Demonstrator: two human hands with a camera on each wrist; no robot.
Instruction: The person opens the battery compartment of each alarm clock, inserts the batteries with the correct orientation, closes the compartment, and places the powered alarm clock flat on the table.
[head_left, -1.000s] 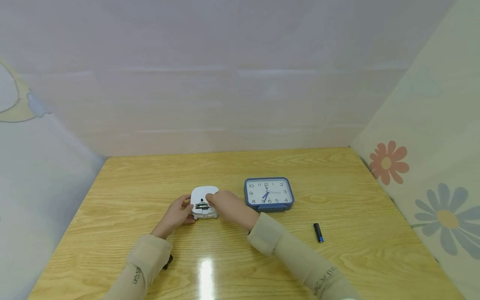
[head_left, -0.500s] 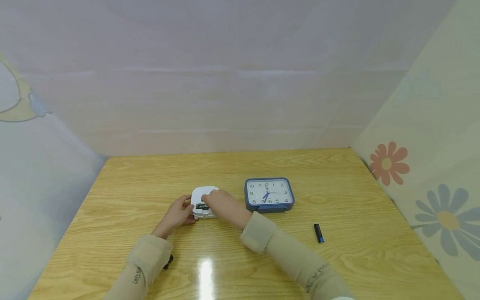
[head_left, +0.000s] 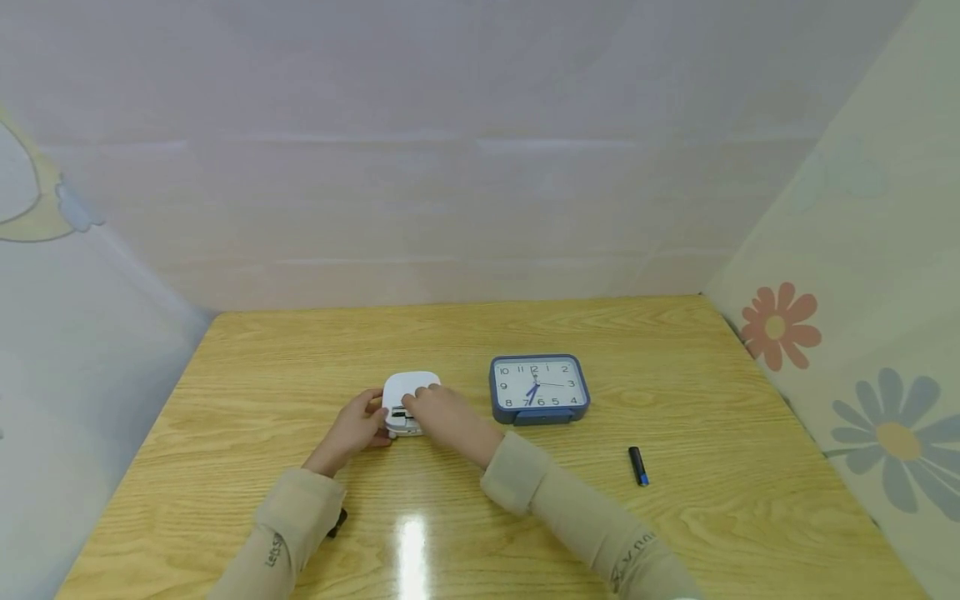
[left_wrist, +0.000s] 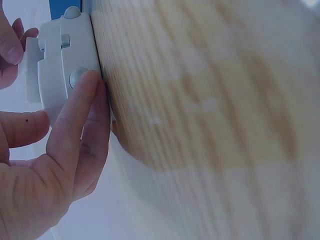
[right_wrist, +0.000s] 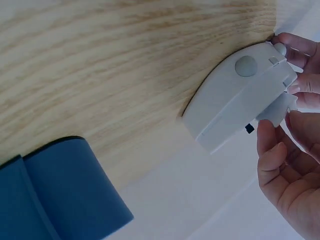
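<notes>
A small white clock (head_left: 400, 388) lies on its front with its back up, a dark battery slot in the back. My left hand (head_left: 357, 424) grips its left side; in the left wrist view the thumb is on the back edge and the fingers (left_wrist: 75, 115) lie along the side by a round foot. My right hand (head_left: 447, 419) reaches over the clock's right part. In the right wrist view it pinches a thin white battery cover (right_wrist: 275, 110) between thumb and fingertips, at the slot. Whether the cover sits in its seat cannot be seen.
A blue rectangular alarm clock (head_left: 538, 389) lies face up to the right of the white one. Farther right is a black battery with a blue end (head_left: 638, 466). A small black object (head_left: 337, 523) is partly hidden by the left sleeve. Walls border the wooden table (head_left: 300, 342).
My right hand has shifted slightly left and down over the battery slot, its fingers now bunched there and covering more of it. The left hand and the white clock stay put.
</notes>
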